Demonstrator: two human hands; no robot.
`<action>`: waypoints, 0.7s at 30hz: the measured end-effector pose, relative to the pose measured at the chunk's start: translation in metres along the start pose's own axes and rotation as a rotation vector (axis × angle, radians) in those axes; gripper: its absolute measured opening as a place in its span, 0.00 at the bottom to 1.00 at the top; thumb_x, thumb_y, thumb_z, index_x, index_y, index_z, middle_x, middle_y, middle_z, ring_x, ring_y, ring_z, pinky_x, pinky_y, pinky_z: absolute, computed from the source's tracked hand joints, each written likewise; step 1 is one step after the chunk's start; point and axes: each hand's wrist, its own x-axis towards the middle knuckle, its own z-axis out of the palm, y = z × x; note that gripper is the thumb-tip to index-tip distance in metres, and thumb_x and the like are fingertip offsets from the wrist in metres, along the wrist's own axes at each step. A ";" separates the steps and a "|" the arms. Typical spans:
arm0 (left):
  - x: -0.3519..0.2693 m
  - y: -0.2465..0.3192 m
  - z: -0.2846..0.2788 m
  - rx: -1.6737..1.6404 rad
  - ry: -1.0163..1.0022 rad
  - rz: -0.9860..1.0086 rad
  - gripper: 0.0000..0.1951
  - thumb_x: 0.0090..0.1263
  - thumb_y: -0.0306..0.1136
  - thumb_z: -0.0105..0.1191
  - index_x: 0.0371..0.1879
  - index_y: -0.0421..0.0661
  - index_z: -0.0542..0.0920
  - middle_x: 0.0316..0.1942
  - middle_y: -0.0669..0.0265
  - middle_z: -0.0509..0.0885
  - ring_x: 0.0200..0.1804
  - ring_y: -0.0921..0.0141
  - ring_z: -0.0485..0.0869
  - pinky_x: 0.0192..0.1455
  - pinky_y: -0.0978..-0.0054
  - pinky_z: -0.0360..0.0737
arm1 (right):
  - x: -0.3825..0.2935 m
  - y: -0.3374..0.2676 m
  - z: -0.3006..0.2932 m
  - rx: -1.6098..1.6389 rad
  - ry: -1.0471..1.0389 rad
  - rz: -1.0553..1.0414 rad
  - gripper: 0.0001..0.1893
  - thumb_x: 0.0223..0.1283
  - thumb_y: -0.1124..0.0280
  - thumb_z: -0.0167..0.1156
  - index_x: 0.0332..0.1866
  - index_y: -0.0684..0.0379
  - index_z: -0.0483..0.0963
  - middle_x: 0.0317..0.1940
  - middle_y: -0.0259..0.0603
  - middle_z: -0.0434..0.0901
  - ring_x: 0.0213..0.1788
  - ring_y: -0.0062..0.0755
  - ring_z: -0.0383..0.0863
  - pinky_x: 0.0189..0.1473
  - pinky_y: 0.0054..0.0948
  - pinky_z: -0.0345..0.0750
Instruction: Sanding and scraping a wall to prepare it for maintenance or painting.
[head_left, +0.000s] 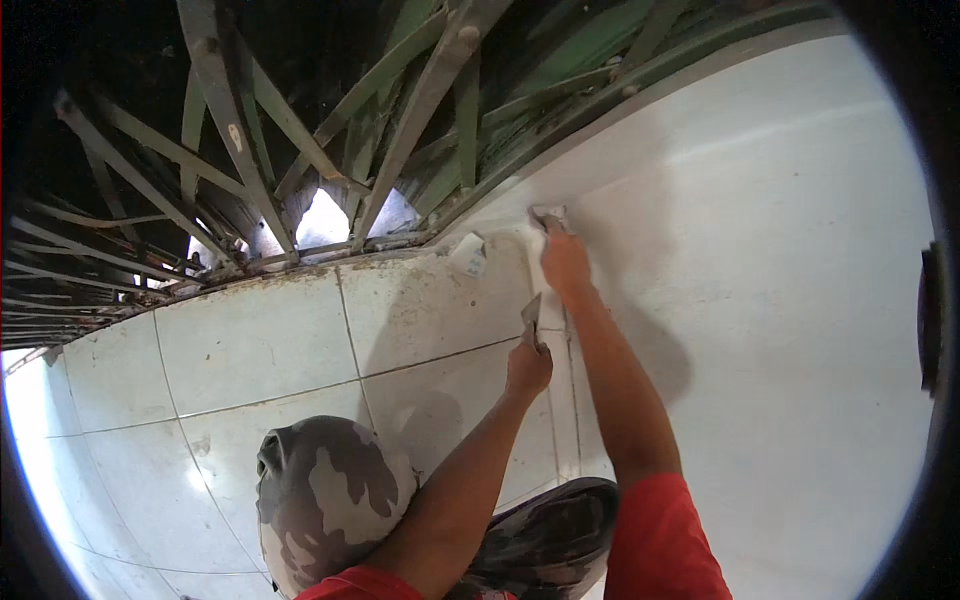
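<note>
Out in front, my right hand (564, 259) presses a small pale pad or folded cloth (549, 215) against the foot of the white wall (750, 300), near the corner by the metal folding gate. What the pad is made of is too small to tell. Nearer to me and to the left, my left hand (529, 367) grips a putty knife (532, 309), its metal blade pointing up and away from me, above the edge of the floor tiles. A crumpled white scrap with blue marks (469, 255) lies on the tiled floor (450, 300), left of my right hand.
The metal folding gate (420, 97), with crossed bars, runs across the far side, its track (322, 262) dirty along the tile edge. White wall skirting tiles (562, 390) run along the right. My knees in camouflage trousers (337, 495) are bent below. A dark object (930, 319) is at the far right.
</note>
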 end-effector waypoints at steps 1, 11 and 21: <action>-0.003 -0.005 0.002 0.006 -0.006 0.003 0.25 0.72 0.32 0.47 0.67 0.41 0.66 0.53 0.43 0.81 0.55 0.44 0.80 0.55 0.53 0.77 | 0.007 0.004 0.028 0.084 0.052 -0.118 0.21 0.61 0.74 0.52 0.61 0.62 0.73 0.48 0.56 0.82 0.52 0.57 0.80 0.57 0.48 0.76; -0.001 -0.089 0.005 -1.343 -0.186 -0.175 0.24 0.74 0.43 0.47 0.62 0.38 0.71 0.46 0.42 0.83 0.48 0.48 0.84 0.50 0.55 0.80 | 0.003 -0.021 0.155 0.069 0.267 -0.473 0.24 0.64 0.63 0.58 0.65 0.59 0.71 0.60 0.50 0.78 0.64 0.47 0.76 0.63 0.40 0.76; 0.011 0.001 -0.022 -0.054 0.061 0.021 0.26 0.72 0.32 0.51 0.70 0.44 0.66 0.45 0.45 0.82 0.47 0.49 0.82 0.50 0.57 0.78 | -0.053 0.035 -0.199 -0.557 0.946 -0.325 0.30 0.52 0.88 0.53 0.65 0.62 0.71 0.65 0.50 0.74 0.69 0.45 0.70 0.72 0.40 0.67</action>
